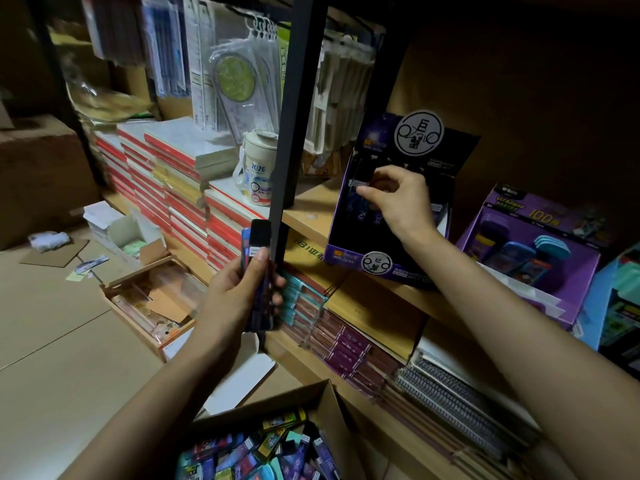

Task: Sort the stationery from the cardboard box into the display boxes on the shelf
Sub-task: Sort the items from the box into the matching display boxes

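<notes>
Reaching into the dark display box (377, 263) on the shelf (311, 216), your right hand (398, 199) pinches a slim pack (360, 183) between thumb and forefinger near the box's left side, its pale end showing just past the fingertips. In this head view, the one angle on offer, your left hand (235, 292) sits lower and to the left, just in front of the black shelf post (294, 133), gripping a stack of packs (258, 244) with the thumb laid across the front. The stack's long axis runs upright, roughly as the rows inside the box appear to stand. The right hand is plainly the nearer to the box; each further pack would likely have to travel up and rightward past the post to reach it. The cardboard box (332, 407) lies open at the bottom of the frame, between your forearms, heaped with more coloured packs. A lighter purple display box (540, 268) stands just to the right.
</notes>
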The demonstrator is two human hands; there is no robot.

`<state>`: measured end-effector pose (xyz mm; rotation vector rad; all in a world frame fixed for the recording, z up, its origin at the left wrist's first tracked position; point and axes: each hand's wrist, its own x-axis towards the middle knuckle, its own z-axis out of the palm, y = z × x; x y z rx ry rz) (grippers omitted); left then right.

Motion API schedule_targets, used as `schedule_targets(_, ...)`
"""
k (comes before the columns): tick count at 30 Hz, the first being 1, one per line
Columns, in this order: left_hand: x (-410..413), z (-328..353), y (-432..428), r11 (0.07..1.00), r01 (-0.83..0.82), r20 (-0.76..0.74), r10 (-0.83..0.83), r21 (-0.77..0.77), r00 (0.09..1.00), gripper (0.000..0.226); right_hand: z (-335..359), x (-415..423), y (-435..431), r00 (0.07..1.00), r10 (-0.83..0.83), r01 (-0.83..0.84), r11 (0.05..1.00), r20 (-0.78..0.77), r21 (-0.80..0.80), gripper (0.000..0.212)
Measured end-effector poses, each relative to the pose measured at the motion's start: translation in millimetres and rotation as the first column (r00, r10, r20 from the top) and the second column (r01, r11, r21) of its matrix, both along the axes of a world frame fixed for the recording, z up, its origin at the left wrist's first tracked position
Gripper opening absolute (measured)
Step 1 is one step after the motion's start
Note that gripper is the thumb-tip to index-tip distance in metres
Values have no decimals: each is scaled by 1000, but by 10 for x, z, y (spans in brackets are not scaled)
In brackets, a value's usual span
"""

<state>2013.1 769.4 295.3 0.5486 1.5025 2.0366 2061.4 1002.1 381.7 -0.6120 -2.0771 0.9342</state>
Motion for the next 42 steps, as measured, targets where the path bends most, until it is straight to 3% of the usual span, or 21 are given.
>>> schedule_targets(6, 100, 44, 62, 1000, -4, -20, 4, -13, 1000, 28, -122, -98, 97, 998, -15, 24, 986, 55, -166, 19)
schedule_targets(10, 141, 81, 78, 1000, 11, -14, -11, -15, 1000, 30, -105, -127, 60, 975, -90, 85, 996, 203, 34, 13)
schedule_targets(13, 162, 99, 71, 999, 36, -12, -36, -23, 999, 32, -98, -39, -30, 899, -167, 92, 976, 405, 197, 25)
schedule_targets(15, 170, 107, 65, 999, 43, -17, -43, -22, 999, 31, -108, 96, -143, 864, -254, 116, 941, 435, 319, 32)
schedule_targets(18, 197, 116, 75, 997, 70, -34, -70, -22, 997, 33, -135, 325, -428, 941, -141, 44, 953, 308, 300, 33)
schedule_targets(20, 234, 125, 97, 995, 99, -45, -100, -32, 994, 41, -177, 447, -678, 963, 95, -109, 993, 250, 42, 27)
schedule_targets(22, 275, 135, 112, 991, 124, -84, -128, -50, 988, 49, -252, 523, -873, 939, 288, -247, 945, 188, -215, 18)
schedule_targets(24, 313, 141, 122, 988, 144, -119, -150, -60, 981, 51, -308, 546, -964, 926, 354, -297, 898, 130, -325, 12)
schedule_targets(30, 341, 150, 139, 986, 147, -130, -156, -83, 979, 42, -342, 569, -962, 943, 331, -275, 824, 26, -496, 17)
schedule_targets(34, 338, 124, 136, 983, 153, -119, -165, -105, 979, 43, -236, 659, -766, 966, 247, -248, 818, -71, -519, 3)
schedule_targets(38, 323, 107, 149, 989, 104, -118, -116, -102, 986, 38, -23, 735, -348, 973, -29, -73, 900, -228, -429, 6)
schedule_targets(42, 281, 93, 160, 993, 60, -151, -75, -103, 986, 32, 39, 600, -36, 963, -153, 99, 966, -221, -238, 7)
